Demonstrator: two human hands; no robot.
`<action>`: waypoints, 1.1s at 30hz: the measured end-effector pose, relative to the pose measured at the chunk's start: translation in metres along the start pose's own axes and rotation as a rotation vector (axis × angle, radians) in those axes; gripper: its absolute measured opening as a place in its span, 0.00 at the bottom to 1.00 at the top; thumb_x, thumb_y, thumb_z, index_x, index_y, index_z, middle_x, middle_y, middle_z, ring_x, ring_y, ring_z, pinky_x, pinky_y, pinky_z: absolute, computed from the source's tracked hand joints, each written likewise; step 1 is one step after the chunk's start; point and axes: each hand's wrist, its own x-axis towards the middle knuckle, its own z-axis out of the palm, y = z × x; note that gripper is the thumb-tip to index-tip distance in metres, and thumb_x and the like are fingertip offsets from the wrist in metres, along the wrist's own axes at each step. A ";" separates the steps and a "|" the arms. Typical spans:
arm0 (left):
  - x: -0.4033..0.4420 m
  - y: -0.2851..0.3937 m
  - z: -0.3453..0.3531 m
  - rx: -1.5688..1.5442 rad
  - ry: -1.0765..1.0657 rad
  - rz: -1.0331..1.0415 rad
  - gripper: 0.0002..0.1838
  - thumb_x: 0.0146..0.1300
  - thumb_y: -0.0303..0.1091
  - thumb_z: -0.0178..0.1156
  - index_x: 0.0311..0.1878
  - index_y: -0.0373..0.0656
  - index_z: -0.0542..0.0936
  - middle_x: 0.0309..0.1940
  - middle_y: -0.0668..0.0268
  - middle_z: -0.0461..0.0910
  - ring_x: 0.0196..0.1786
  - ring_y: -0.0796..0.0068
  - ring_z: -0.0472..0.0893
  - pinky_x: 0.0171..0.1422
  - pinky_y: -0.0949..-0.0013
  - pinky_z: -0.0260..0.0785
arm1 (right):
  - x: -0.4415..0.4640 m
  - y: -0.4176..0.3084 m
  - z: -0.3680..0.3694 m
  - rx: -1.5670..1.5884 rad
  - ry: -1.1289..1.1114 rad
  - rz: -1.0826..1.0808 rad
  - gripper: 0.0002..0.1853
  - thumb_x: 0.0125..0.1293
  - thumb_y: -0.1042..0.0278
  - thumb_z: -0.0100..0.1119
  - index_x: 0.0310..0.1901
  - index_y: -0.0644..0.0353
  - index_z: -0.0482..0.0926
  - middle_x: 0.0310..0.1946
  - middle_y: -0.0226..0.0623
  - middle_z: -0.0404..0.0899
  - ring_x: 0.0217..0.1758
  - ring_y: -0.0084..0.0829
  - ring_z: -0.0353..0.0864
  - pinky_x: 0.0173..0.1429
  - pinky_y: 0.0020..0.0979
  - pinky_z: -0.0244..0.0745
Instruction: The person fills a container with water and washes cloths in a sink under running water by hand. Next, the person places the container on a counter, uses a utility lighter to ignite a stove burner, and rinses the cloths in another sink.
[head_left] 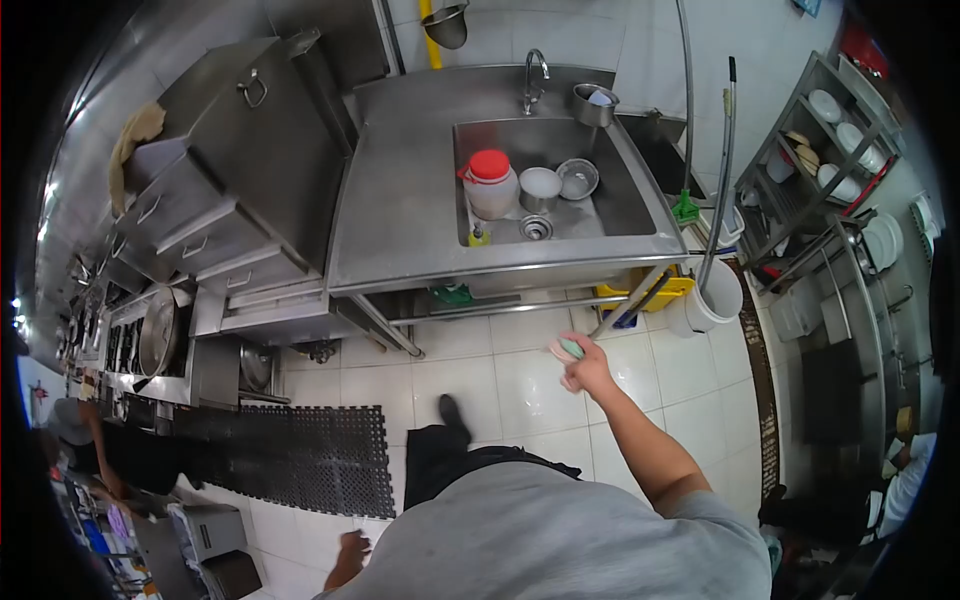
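Observation:
My right hand (590, 367) is stretched forward over the tiled floor, in front of the sink counter. Its fingers are closed around a small pink and green pad (571, 348) that looks like a sponge. Low beside my body hangs my left hand (352, 550), partly in view; its fingers are too unclear to read. Ahead, the steel sink (625, 215) holds a clear jar with a red lid (490, 185), a white-looking pot (540, 188) and a round metal bowl (578, 179). A small yellow-green item (478, 236) lies near the basin's front edge.
A white bucket (712, 298) and long-handled cleaning tools (722, 170) stand right of the sink. Steel drawers (215, 240) and a stove (125, 345) are on the left. A black mat (300, 450) covers some floor. Other people (75, 440) work at both sides.

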 end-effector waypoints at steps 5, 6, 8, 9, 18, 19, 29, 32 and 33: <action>-0.054 0.174 0.003 -0.094 0.033 0.528 0.05 0.60 0.33 0.51 0.37 0.45 0.71 0.24 0.67 0.69 0.26 0.75 0.71 0.28 0.73 0.65 | 0.108 -0.074 0.026 0.127 -0.035 -0.183 0.34 0.32 0.87 0.52 0.50 0.57 0.75 0.39 0.35 0.76 0.41 0.27 0.74 0.43 0.25 0.70; -0.047 0.218 0.028 -0.227 0.118 0.695 0.05 0.60 0.33 0.51 0.37 0.45 0.71 0.25 0.69 0.69 0.26 0.78 0.70 0.27 0.75 0.63 | 0.129 -0.092 0.020 0.155 -0.011 -0.177 0.35 0.31 0.87 0.53 0.50 0.56 0.75 0.41 0.35 0.76 0.43 0.28 0.73 0.45 0.25 0.70; -0.114 0.309 0.122 -0.535 0.193 1.010 0.06 0.62 0.33 0.53 0.40 0.45 0.71 0.26 0.74 0.68 0.26 0.84 0.67 0.26 0.78 0.61 | 0.163 -0.125 -0.003 0.007 0.124 -0.087 0.37 0.28 0.87 0.54 0.50 0.56 0.75 0.43 0.34 0.76 0.48 0.28 0.73 0.48 0.26 0.69; -0.126 0.352 0.157 -0.562 -0.024 1.004 0.08 0.62 0.31 0.52 0.44 0.42 0.70 0.27 0.73 0.69 0.27 0.84 0.68 0.29 0.78 0.63 | 0.184 -0.128 -0.023 0.032 0.143 -0.139 0.35 0.31 0.87 0.54 0.51 0.55 0.74 0.42 0.33 0.76 0.43 0.27 0.74 0.42 0.26 0.71; -0.369 0.579 0.401 0.264 0.152 1.835 0.10 0.59 0.24 0.56 0.45 0.40 0.76 0.39 0.62 0.77 0.43 0.72 0.77 0.49 0.72 0.68 | 0.393 -0.153 -0.182 -0.299 0.299 -0.160 0.16 0.57 0.55 0.62 0.39 0.58 0.77 0.33 0.35 0.78 0.34 0.23 0.75 0.40 0.24 0.70; -0.373 0.575 0.406 0.178 0.141 1.772 0.10 0.59 0.24 0.56 0.44 0.40 0.76 0.39 0.63 0.77 0.42 0.73 0.77 0.48 0.73 0.68 | 0.430 -0.144 -0.196 -0.345 0.277 -0.203 0.15 0.57 0.54 0.62 0.35 0.58 0.78 0.31 0.35 0.79 0.33 0.22 0.75 0.41 0.24 0.70; -0.338 0.475 0.413 -0.245 0.410 1.119 0.07 0.60 0.24 0.55 0.42 0.40 0.77 0.36 0.66 0.77 0.38 0.80 0.75 0.41 0.77 0.67 | 0.799 -0.233 -0.160 -1.672 -0.059 -1.262 0.28 0.55 0.55 0.52 0.56 0.63 0.67 0.50 0.51 0.73 0.49 0.50 0.75 0.53 0.40 0.70; -0.366 0.465 0.416 -0.294 0.483 1.065 0.06 0.60 0.25 0.55 0.41 0.39 0.76 0.37 0.67 0.77 0.40 0.80 0.75 0.43 0.76 0.67 | 0.898 -0.210 -0.163 -1.848 -0.244 -0.970 0.29 0.56 0.58 0.49 0.58 0.64 0.64 0.51 0.54 0.71 0.50 0.50 0.74 0.54 0.40 0.69; -0.377 0.463 0.416 -0.305 0.501 1.040 0.06 0.60 0.25 0.55 0.41 0.39 0.76 0.37 0.68 0.77 0.40 0.80 0.75 0.43 0.76 0.67 | 0.900 -0.206 -0.150 -1.836 -0.307 -0.795 0.29 0.56 0.59 0.49 0.59 0.64 0.63 0.52 0.54 0.71 0.51 0.50 0.73 0.54 0.40 0.68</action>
